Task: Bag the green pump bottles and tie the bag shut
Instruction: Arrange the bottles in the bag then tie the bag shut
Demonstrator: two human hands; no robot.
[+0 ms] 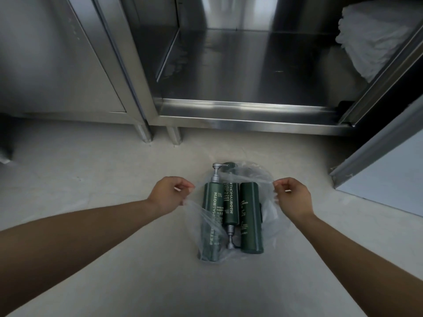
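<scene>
From my seat, both forearms reached in from 7 and 5 o'clock toward the middle of the view. The left hand (170,194) had its grip pinched on one edge of the clear plastic bag (272,216), and the right hand (291,195) pinched the opposite edge, so the two hands held the mouth wide apart. Between them the green pump bottles (249,213) lay side by side on the bag's film. I counted three, the middle one with its pump pointing to 6 o'clock, and loose plastic draped over the bottle at 9 o'clock.

I judged the bagging done and the tying about to start. The next move would call for bringing the two pinched edges together above the bottles, gathering the slack and crossing them into a knot. The thin film could slip or tear against a pump head.

All this sat on a pale, smooth floor (114,161), not a worktop. Beyond, at 12 o'clock, a stainless steel cabinet (247,108) stood open, with a white bundle (370,42) on its shelf at 2 o'clock and a door (377,143) at 3 o'clock.
</scene>
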